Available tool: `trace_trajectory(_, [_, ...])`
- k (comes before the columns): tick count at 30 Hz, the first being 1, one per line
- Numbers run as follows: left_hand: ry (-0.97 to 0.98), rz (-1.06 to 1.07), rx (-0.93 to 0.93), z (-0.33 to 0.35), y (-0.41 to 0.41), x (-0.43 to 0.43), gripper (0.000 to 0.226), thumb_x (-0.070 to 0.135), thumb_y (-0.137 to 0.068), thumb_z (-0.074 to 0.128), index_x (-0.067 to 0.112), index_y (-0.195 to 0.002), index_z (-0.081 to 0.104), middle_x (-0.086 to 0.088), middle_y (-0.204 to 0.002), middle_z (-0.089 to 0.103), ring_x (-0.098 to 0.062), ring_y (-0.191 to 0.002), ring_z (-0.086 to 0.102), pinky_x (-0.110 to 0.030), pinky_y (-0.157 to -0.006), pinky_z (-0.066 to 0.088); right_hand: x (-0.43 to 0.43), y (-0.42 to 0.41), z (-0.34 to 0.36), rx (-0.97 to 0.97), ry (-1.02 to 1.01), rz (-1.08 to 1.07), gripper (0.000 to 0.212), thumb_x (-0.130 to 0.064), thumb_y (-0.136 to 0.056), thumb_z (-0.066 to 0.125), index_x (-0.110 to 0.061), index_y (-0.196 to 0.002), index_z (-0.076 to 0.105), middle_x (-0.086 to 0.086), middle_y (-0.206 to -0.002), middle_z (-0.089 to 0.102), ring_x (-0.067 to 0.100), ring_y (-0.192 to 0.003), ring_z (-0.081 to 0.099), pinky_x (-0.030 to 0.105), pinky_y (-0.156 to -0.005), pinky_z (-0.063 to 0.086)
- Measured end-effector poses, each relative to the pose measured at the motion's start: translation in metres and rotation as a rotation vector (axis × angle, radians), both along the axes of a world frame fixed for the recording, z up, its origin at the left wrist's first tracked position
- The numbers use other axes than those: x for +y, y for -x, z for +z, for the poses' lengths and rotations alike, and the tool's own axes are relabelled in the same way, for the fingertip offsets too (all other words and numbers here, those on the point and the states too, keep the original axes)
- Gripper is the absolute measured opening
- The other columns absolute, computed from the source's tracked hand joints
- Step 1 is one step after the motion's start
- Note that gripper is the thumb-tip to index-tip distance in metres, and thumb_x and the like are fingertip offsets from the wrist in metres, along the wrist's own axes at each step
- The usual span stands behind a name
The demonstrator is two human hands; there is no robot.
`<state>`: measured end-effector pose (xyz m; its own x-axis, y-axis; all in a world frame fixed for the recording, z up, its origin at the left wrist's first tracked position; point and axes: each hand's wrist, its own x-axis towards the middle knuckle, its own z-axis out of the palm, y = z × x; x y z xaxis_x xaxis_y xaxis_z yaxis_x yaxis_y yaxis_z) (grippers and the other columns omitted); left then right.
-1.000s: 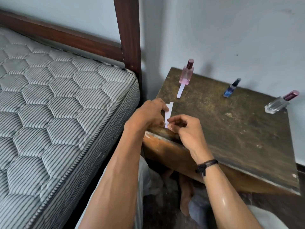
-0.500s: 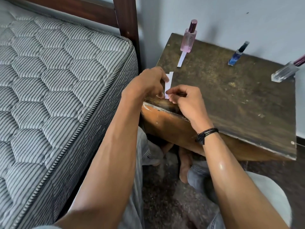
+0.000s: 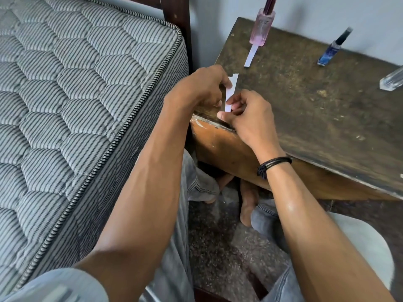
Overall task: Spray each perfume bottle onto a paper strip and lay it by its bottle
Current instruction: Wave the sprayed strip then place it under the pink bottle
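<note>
Three perfume bottles stand along the back of a worn wooden table [image 3: 305, 110]: a pink bottle [image 3: 260, 29] at the left, a small blue bottle [image 3: 330, 51] in the middle, a clear bottle [image 3: 392, 80] cut by the right edge. One white paper strip [image 3: 250, 56] lies in front of the pink bottle. At the table's near left corner, my left hand [image 3: 200, 88] and my right hand [image 3: 250, 114] both pinch white paper strips [image 3: 231, 92], held upright between them.
A striped grey mattress [image 3: 76, 105] with a dark wooden bedpost [image 3: 176, 12] fills the left. A pale wall runs behind the table. Below are my jeans-clad legs, bare feet and a speckled floor [image 3: 218, 258].
The view has tipped down and closer, so the table sits higher in frame. Both hands stay at the table corner, still pinching the paper strips.
</note>
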<state>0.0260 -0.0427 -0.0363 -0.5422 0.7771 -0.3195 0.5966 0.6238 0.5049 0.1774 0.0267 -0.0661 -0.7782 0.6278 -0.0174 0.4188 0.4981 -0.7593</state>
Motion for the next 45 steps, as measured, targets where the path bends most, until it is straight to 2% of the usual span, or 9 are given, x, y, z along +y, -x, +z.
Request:
trace_trajectory(6, [0.005, -0.008, 0.002, -0.001, 0.000, 0.000, 0.060, 0.005, -0.083, 0.074, 0.025, -0.136, 0.058, 0.000, -0.141, 0.052, -0.021, -0.124, 0.054, -0.038, -0.106, 0.046, -0.004, 0.000, -0.002, -0.004, -0.072, 0.005, 0.020, -0.020, -0.085, 0.080, -0.024, -0.096, 0.064, -0.001, -0.095, 0.064, 0.017, -0.085, 0.065, 0.040, -0.081, 0.054])
trace_trajectory(12, [0.008, -0.002, -0.004, -0.001, 0.001, 0.000, 0.059, 0.009, -0.083, 0.077, 0.025, -0.136, 0.058, -0.001, -0.140, 0.053, -0.022, -0.125, 0.054, -0.039, -0.107, 0.045, -0.003, -0.001, 0.000, 0.020, -0.029, -0.023, 0.014, -0.016, -0.088, 0.070, -0.021, -0.101, 0.071, -0.004, -0.095, 0.067, 0.013, -0.086, 0.064, 0.036, -0.082, 0.055])
trace_trajectory(18, [0.010, -0.009, 0.009, 0.000, 0.000, 0.000, 0.061, 0.010, -0.082, 0.078, 0.026, -0.137, 0.058, 0.001, -0.142, 0.052, -0.023, -0.129, 0.050, -0.041, -0.108, 0.043, 0.004, -0.001, 0.001, 0.025, 0.097, -0.057, 0.020, -0.011, -0.084, 0.075, -0.025, -0.098, 0.073, -0.011, -0.088, 0.069, 0.001, -0.079, 0.064, 0.007, -0.065, 0.046])
trace_trajectory(22, [0.018, -0.024, 0.021, 0.000, 0.000, -0.001, 0.061, 0.012, -0.082, 0.079, 0.026, -0.138, 0.057, 0.002, -0.144, 0.050, -0.023, -0.130, 0.050, -0.041, -0.109, 0.042, 0.005, -0.001, 0.001, 0.036, 0.075, -0.061, 0.018, -0.010, -0.088, 0.073, -0.025, -0.097, 0.074, -0.014, -0.087, 0.069, -0.003, -0.078, 0.063, 0.004, -0.066, 0.044])
trace_trajectory(31, [-0.005, -0.055, 0.033, 0.003, -0.001, -0.003, 0.063, 0.012, -0.082, 0.080, 0.023, -0.139, 0.056, 0.004, -0.146, 0.048, -0.021, -0.130, 0.050, -0.037, -0.109, 0.042, 0.001, -0.004, 0.006, 0.104, -0.021, 0.001, 0.022, -0.007, -0.094, 0.071, -0.021, -0.111, 0.073, -0.020, -0.081, 0.067, 0.002, -0.083, 0.067, 0.033, -0.085, 0.058])
trace_trajectory(36, [-0.019, -0.049, -0.002, 0.006, -0.002, -0.003, 0.070, 0.016, -0.083, 0.078, 0.025, -0.146, 0.048, 0.003, -0.146, 0.046, -0.021, -0.132, 0.048, -0.039, -0.111, 0.041, 0.009, -0.006, 0.010, 0.255, -0.016, -0.016, 0.025, -0.002, -0.093, 0.074, -0.017, -0.113, 0.073, -0.014, -0.089, 0.071, -0.003, -0.085, 0.067, 0.012, -0.076, 0.053])
trace_trajectory(40, [-0.151, 0.029, -0.060, 0.010, -0.002, -0.003, 0.068, 0.016, -0.083, 0.078, 0.026, -0.143, 0.050, 0.004, -0.135, 0.052, -0.014, -0.114, 0.056, -0.030, -0.100, 0.046, 0.016, -0.007, 0.016, 0.363, 0.021, -0.058, 0.025, -0.005, -0.091, 0.076, -0.020, -0.111, 0.072, -0.013, -0.090, 0.074, 0.000, -0.084, 0.070, 0.010, -0.077, 0.050])
trace_trajectory(42, [-0.213, 0.104, -0.077, 0.012, -0.002, -0.003, 0.053, 0.018, -0.085, 0.076, 0.029, -0.134, 0.059, 0.008, -0.115, 0.060, -0.010, -0.098, 0.059, -0.025, -0.088, 0.048, 0.019, -0.009, 0.019, 0.413, 0.045, -0.071, 0.026, -0.007, -0.090, 0.078, -0.023, -0.109, 0.071, -0.013, -0.089, 0.076, 0.003, -0.084, 0.072, 0.013, -0.079, 0.052])
trace_trajectory(45, [-0.308, 0.288, -0.209, 0.015, -0.011, 0.003, 0.018, 0.027, -0.095, 0.065, 0.025, -0.113, 0.068, 0.002, -0.095, 0.070, -0.013, -0.081, 0.066, -0.029, -0.077, 0.056, 0.022, -0.010, 0.023, 0.460, 0.058, -0.077, 0.026, -0.009, -0.090, 0.078, -0.024, -0.109, 0.071, -0.013, -0.088, 0.077, 0.006, -0.084, 0.073, 0.016, -0.080, 0.054])
